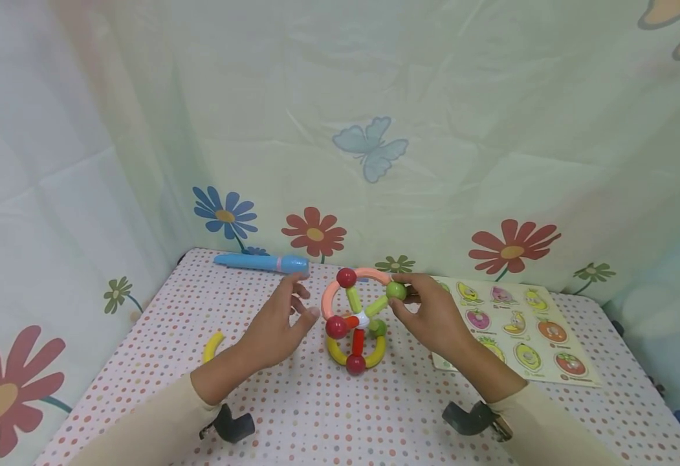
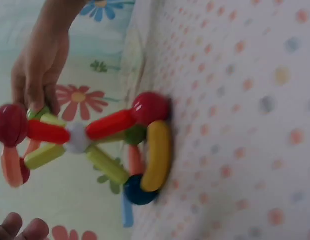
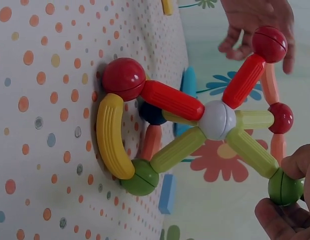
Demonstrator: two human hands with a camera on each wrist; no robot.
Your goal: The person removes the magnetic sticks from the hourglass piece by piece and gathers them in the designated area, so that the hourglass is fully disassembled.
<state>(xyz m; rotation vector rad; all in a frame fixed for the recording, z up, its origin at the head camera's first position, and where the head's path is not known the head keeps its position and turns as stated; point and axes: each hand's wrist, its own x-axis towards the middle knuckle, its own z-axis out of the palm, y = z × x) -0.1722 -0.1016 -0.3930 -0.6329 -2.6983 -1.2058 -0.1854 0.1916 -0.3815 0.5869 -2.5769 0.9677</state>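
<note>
The ball-and-rod toy [image 1: 361, 319] is multicoloured; the right hand [image 1: 435, 315] pinches a green ball [image 1: 396, 291]; the left hand [image 1: 275, 329] hovers, fingers apart.

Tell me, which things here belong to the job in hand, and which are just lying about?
In use:
ball-and-stick model
its green ball, pinched by the right hand
left hand, nearby

Lying about, it seems:
yellow curved piece, perhaps a spare
blue pen-shaped object
fruit-picture board
small blue piece
</note>
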